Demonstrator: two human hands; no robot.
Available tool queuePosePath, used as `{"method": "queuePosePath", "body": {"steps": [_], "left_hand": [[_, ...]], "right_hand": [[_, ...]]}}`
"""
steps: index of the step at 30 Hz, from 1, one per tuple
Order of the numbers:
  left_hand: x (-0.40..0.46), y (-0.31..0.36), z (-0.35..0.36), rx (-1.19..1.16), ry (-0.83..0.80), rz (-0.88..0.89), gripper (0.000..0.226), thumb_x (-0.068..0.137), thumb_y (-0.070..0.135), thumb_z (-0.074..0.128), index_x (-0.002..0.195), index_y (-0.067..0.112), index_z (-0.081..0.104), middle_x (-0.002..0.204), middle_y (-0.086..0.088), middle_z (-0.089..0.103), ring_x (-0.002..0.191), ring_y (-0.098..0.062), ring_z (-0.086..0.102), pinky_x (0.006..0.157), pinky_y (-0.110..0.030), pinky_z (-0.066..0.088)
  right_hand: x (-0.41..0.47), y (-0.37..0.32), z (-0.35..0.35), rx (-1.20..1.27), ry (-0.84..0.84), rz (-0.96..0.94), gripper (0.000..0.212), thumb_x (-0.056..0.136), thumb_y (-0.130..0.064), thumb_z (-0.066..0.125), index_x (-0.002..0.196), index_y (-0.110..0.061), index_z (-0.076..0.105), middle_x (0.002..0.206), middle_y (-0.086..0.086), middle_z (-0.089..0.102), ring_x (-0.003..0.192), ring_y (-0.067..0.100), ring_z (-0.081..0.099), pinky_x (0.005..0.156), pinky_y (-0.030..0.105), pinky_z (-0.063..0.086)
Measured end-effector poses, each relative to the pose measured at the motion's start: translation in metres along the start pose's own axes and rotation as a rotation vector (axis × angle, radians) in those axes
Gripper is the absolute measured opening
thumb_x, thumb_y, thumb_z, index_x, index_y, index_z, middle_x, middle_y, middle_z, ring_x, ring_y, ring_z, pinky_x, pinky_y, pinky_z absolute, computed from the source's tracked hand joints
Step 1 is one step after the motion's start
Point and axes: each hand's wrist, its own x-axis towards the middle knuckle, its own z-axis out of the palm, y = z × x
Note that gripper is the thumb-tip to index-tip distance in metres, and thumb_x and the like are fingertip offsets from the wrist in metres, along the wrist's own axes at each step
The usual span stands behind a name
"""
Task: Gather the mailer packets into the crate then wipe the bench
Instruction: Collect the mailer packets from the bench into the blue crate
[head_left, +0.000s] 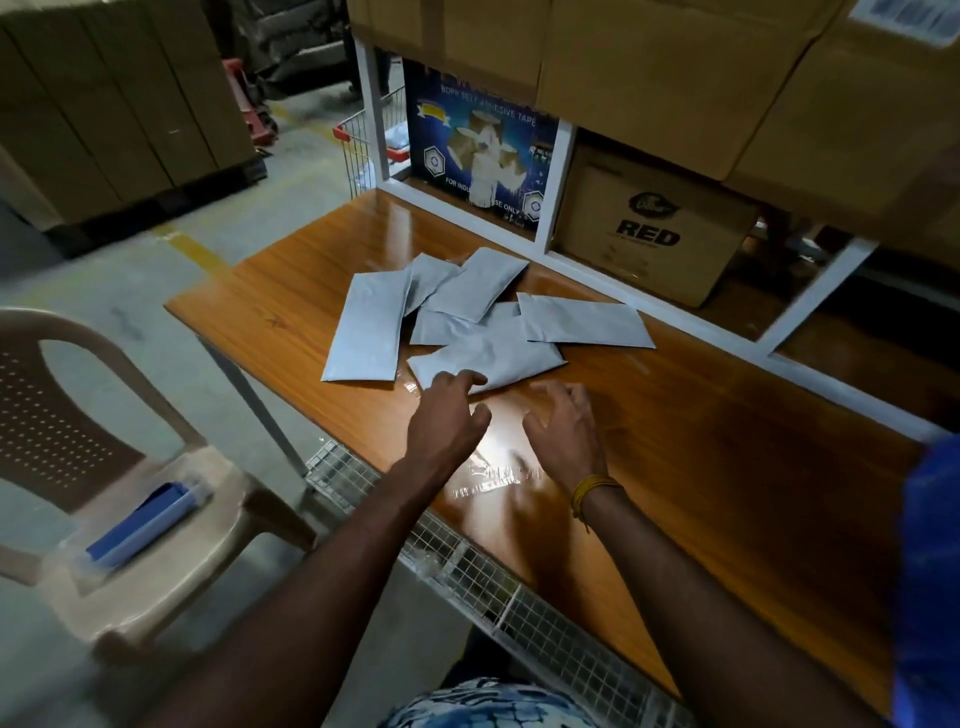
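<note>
Around you lies a grey concrete floor (156, 291) with yellow lines, a beige plastic chair (130, 467) at your left, stacked cardboard boxes (119, 98) beyond — and a white shelf frame (556, 192) ahead holding cartons.

Grey mailer packets (467, 322) heaped and overlapping on the glossy wooden bench (701, 441), just in front of the blue tape carton (480, 150) and the brown "RED" box (649, 228) on the shelf behind the bench. Left hand (447, 415) stretched over the bench with a fingertip touching the nearest packet; right hand (566, 426) just beside it, fingers spread and blurred, above bare wood. Left of the bench, a beige plastic chair (104, 467) carrying a blue flat object (145, 525).
</note>
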Motion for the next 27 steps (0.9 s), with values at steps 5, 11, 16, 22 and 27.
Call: {"method": "queuePosePath", "body": {"steps": [5, 11, 16, 22, 27], "left_hand": [[0.060, 0.014, 0.014, 0.140, -0.088, 0.077, 0.053, 0.083, 0.026, 0.061, 0.135, 0.030, 0.052, 0.136, -0.009, 0.049, 0.121, -0.029, 0.050, 0.095, -0.043, 0.048], [0.108, 0.015, 0.034, 0.356, -0.250, 0.090, 0.066, 0.083, 0.032, 0.065, 0.144, 0.036, 0.040, 0.155, -0.013, 0.027, 0.144, -0.032, 0.027, 0.113, -0.056, 0.027], [0.127, 0.009, 0.045, 0.465, -0.356, 0.089, 0.076, 0.081, 0.033, 0.066, 0.147, 0.042, 0.030, 0.159, -0.012, 0.013, 0.146, -0.036, 0.015, 0.113, -0.059, 0.025], [0.128, 0.004, 0.056, 0.488, -0.297, 0.099, 0.075, 0.082, 0.032, 0.066, 0.148, 0.042, 0.032, 0.158, -0.012, 0.017, 0.139, -0.037, 0.030, 0.103, -0.052, 0.038], [0.127, 0.008, 0.061, 0.520, -0.189, 0.079, 0.070, 0.079, 0.035, 0.063, 0.143, 0.041, 0.037, 0.136, -0.010, 0.039, 0.117, -0.035, 0.046, 0.089, -0.046, 0.044]], "right_hand": [[0.073, 0.013, 0.003, -0.083, -0.022, -0.021, 0.040, 0.087, -0.012, 0.057, 0.126, -0.020, 0.057, 0.135, 0.011, 0.044, 0.121, 0.032, 0.050, 0.100, 0.045, 0.046], [0.170, 0.042, -0.008, -0.300, -0.178, -0.019, 0.053, 0.092, -0.013, 0.056, 0.143, -0.023, 0.042, 0.154, 0.012, 0.023, 0.139, 0.037, 0.029, 0.112, 0.048, 0.033], [0.233, 0.064, -0.020, -0.534, -0.461, 0.036, 0.082, 0.093, -0.040, 0.058, 0.156, -0.039, 0.005, 0.165, 0.003, -0.009, 0.151, 0.033, -0.007, 0.122, 0.052, 0.002], [0.266, 0.094, -0.017, -0.549, -0.611, 0.007, 0.082, 0.089, -0.048, 0.061, 0.155, -0.040, 0.013, 0.163, 0.006, 0.018, 0.146, 0.036, 0.023, 0.117, 0.055, 0.024], [0.249, 0.095, -0.013, -0.547, -0.437, 0.012, 0.071, 0.082, -0.052, 0.069, 0.144, -0.029, 0.044, 0.146, 0.011, 0.044, 0.134, 0.035, 0.042, 0.109, 0.050, 0.038]]}}
